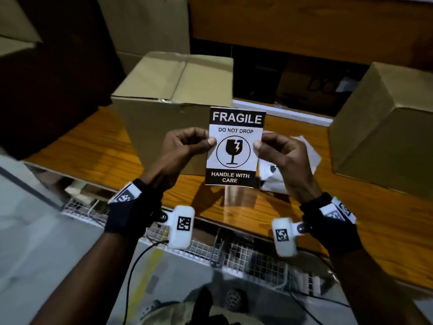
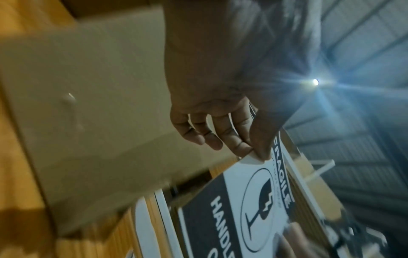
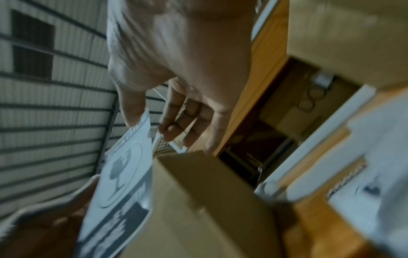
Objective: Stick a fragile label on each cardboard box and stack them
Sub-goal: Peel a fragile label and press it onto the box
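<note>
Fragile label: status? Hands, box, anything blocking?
Left hand and right hand pinch the fragile label by its side edges, upright, off the table. Middle box behind it, no label visible. Nothing between label and box.

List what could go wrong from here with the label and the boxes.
1. The fragile label is pinched only at its side edges by the left hand and right hand, so it may sag, curl or go on crooked.
2. The cardboard box behind it has top flaps that look slightly raised at the seam; stacking on it may sit unevenly.
3. Loose white sheets lie on the wooden table beside the right hand and could get knocked off.
</note>
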The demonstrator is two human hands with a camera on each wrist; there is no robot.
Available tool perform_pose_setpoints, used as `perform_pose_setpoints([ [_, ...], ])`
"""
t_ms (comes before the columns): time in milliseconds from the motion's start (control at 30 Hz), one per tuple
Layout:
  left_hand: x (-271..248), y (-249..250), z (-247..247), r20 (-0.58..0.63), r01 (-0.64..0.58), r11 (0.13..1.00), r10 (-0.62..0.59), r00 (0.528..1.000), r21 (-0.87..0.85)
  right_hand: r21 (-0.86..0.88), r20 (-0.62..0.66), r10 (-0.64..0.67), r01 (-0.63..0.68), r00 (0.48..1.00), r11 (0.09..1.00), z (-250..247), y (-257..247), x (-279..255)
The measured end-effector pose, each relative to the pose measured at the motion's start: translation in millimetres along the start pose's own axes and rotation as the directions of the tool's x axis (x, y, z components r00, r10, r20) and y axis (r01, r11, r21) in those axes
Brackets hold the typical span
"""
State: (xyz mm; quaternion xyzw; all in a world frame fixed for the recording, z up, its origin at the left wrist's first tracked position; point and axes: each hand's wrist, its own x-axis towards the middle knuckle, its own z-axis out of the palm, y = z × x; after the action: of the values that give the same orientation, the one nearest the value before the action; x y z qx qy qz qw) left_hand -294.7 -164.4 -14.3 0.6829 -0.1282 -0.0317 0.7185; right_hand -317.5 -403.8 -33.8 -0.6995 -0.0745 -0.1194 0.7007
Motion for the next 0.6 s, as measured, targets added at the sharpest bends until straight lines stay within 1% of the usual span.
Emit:
perform_pose_setpoints([
  [100,-13.4,1.7,-38.6,-0.05,0.011,1.0,-0.01,0.999,0.015,0.009,-0.003,0.01,-0.01,1.0,1.0,39.7,2.4,-0.5],
  [300,-31.7,1.1,-128.1,-0.216,-0.005,0.988,0.039,0.976,0.155,-0.015,-0.029,0.073,-0.074,0.997,0.997,137.7,3.3,-2.4],
  [367,-31.7,-3.3,-156.5,-0.255,0.002,0.98,0.049,0.966,0.198,-0.039,-0.036,0.068,-0.07,0.997,0.997,166.9,6.1,-4.0],
  [467,-27.9,-10.9,-185.9,-0.252,-0.016,0.96,0.089,0.964,0.279,-0.043,-0.108,0.051,-0.056,0.993,0.997,199.5,13.2,-7.0],
  [533,-23.2,-12.8,-195.6,-0.229,-0.048,0.94,0.132,0.964,0.339,-0.034,-0.187,0.026,-0.033,0.982,0.999,213.5,18.2,-8.2],
  [600,-17.1,-11.9,-199.7,-0.245,-0.052,0.92,0.157,0.957,0.387,-0.022,-0.24,0.003,-0.009,0.971,1.0,223.8,21.3,-8.9],
])
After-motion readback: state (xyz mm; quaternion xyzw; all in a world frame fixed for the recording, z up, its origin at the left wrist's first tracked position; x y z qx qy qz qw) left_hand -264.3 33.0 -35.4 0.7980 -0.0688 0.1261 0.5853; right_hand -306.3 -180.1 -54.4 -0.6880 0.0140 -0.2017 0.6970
